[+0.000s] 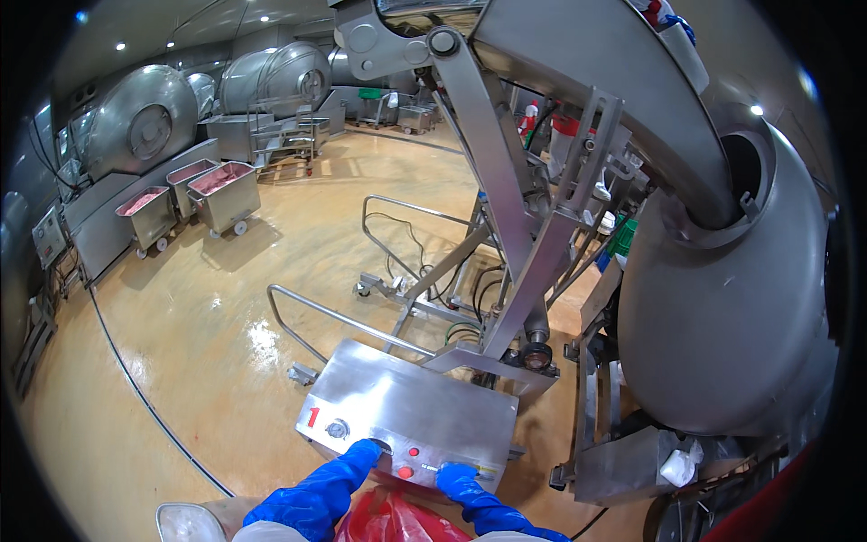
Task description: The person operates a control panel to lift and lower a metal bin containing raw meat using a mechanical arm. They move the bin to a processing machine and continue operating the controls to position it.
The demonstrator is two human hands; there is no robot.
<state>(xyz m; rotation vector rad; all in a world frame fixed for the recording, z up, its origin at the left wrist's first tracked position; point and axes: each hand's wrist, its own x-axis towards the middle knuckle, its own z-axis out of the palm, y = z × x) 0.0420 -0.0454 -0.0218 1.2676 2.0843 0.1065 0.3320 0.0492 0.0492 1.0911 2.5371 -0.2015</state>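
Note:
My left hand (pixel 366 452), in a blue glove, is at the front of a stainless steel control box (pixel 402 375), its fingers curled onto a dark recessed control. My right hand (pixel 458 477), also gloved in blue, rests at the same panel farther right, fingers bent and what they hold hidden. Between my hands are two red buttons (pixel 405 471), and a round gauge (pixel 337 428) sits left of them. A red apron (pixel 393 515) shows below the box. The box belongs to a steel lifting frame (pixel 506 208) whose chute (pixel 623 108) reaches into a large steel drum (pixel 713 325).
Metal guard rails (pixel 334 307) and wheeled feet extend across the yellow floor (pixel 199 334), with hoses among the frame. Wheeled bins of pink meat (pixel 217 181) stand at back left, before large horizontal tanks (pixel 135 122). A steel step platform (pixel 280 144) stands farther back.

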